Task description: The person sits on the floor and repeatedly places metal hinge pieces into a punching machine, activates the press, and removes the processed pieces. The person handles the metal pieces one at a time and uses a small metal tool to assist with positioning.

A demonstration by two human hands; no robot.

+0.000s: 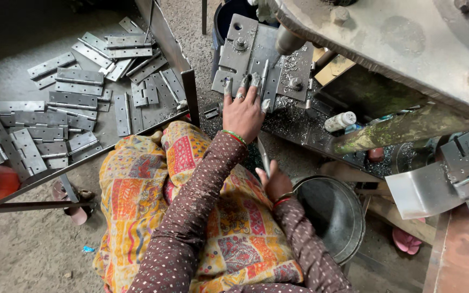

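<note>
My left hand (242,111) reaches forward and lies flat, fingers spread, on a grey hinge (263,76) on the steel jig plate (245,46) under the drill spindle (287,40). It wears a ring and green bangles. My right hand (274,183) stays near my lap, closed around a thin steel hinge (263,154) held edge-on and pointing up toward the machine. A patterned orange and yellow cloth (147,190) covers my knees.
A pile of several finished hinges (71,100) fills a metal tray (188,89) at the left. A round steel bucket (332,214) stands at my right. Metal shavings (294,116) lie under the jig, with a small white bottle (340,120) beside them. The machine table (386,38) overhangs.
</note>
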